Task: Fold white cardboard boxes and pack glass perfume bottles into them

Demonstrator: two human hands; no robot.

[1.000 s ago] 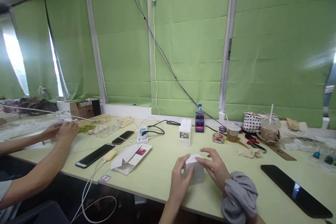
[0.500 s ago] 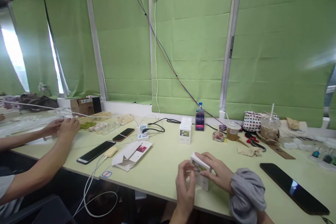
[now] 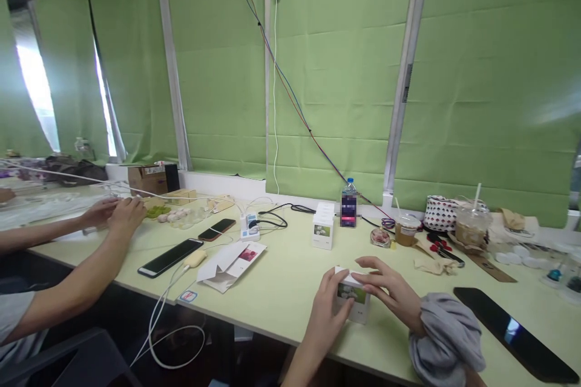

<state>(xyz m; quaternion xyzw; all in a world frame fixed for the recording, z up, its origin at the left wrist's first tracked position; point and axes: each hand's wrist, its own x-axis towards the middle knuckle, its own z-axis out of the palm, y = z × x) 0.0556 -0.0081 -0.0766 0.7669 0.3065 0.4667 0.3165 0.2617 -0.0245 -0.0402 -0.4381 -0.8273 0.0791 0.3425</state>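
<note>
A small white box with a green picture on its front stands upright near the table's front edge. My left hand grips its left side, fingers over the top corner and thumb across the front. Over the upper right of the box is my right hand, its fingers apart and the fingertips at the top edge; a grey scrunchie circles that wrist. Part of the box's top and front is hidden by my fingers. Farther back stands a row of similar white boxes.
Left of my hands lie an unfolded white carton, a phone and a power strip. Behind are a bottle and drink cups. A large black phone lies at right. Another person's hands work at far left.
My left hand has moved from beside the box onto its left side and front. My right hand has loosened from its front and shifted toward the top right, fingers more spread.
</note>
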